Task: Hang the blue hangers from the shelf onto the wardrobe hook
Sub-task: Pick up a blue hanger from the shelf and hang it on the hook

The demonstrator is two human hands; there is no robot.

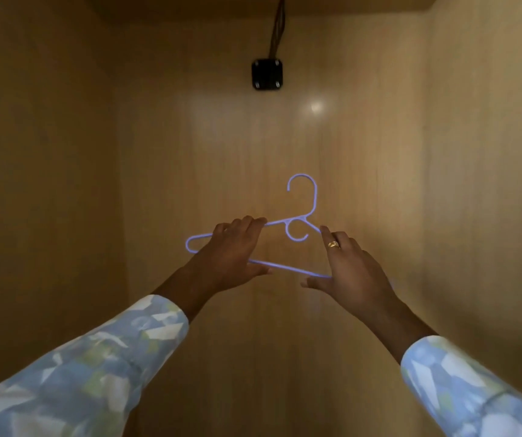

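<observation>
Filling almost the whole view, the wardrobe interior [363, 159] is smooth tan wood-grain laminate, 3 flat panels meeting at straight corners, with a glossy spot of reflected light at about 1 o'clock from the centre. Both arms reach in from 7 and 5 o'clock, each in a soft printed sleeve [89, 357] of pale blue, white and green angular patches.

Next in size, the left hand [228, 253] curls over the hanger's left shoulder, fingers wrapped on the upper bar and thumb pressed under the lower bar. At 3 o'clock from it, the right hand [351, 266] grasps the right shoulder the same way, fingers on top, thumb beneath; a gold ring [333, 244] sits on 1 finger.

Between them the blue hanger [300, 197] is held up in the air against the back panel (thin round plastic rod, pale violet-blue), tilted with its left end higher, its open curved hook pointing to 12 o'clock and a small loop under the neck.

Well above it, at 12 o'clock, the wardrobe hook [267, 74] shows a square black rounded plate with 4 pale screws, dark rods rising from it.
</observation>
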